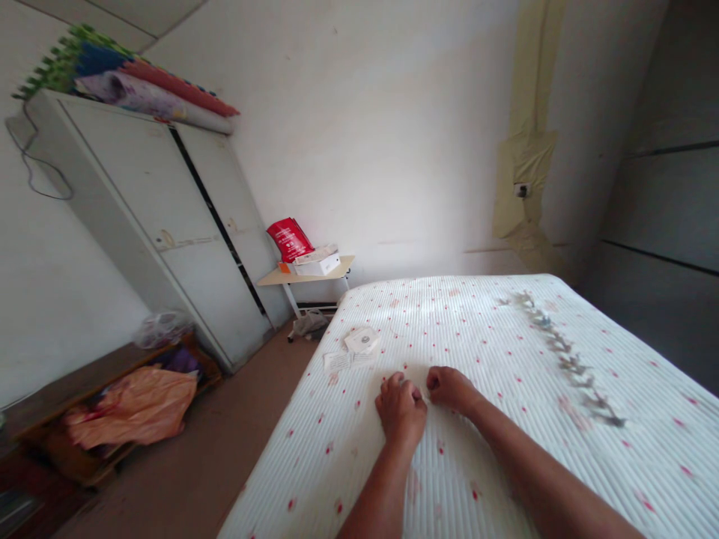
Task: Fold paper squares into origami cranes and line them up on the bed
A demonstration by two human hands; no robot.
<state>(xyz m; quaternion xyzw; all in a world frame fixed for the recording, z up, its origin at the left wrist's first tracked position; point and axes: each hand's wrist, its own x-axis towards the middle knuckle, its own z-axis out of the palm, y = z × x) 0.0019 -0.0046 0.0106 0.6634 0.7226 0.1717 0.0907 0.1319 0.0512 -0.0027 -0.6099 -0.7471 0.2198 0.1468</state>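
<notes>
My left hand [401, 408] rests low over the white quilted mattress [460, 471] with its fingers curled. Close to its right, a small gap away, my right hand [450, 389] is closed with the fingers pinched together. Whatever either hand may hold is too small or hidden to make out. Beyond my left hand lie a white paper packet [362, 340] with a round dark mark and a printed paper slip [338, 362]. On the right side of the mattress, a blurred line of small grey-green pieces [570, 361] runs lengthwise.
A grey metal cabinet [162, 195] with rolled mats [168, 97] on top stands to the left. Past the mattress's far left corner, a small table [272, 278] bears a red bag [290, 239] and a white box [320, 264]. Orange plastic [135, 408] lies at lower left.
</notes>
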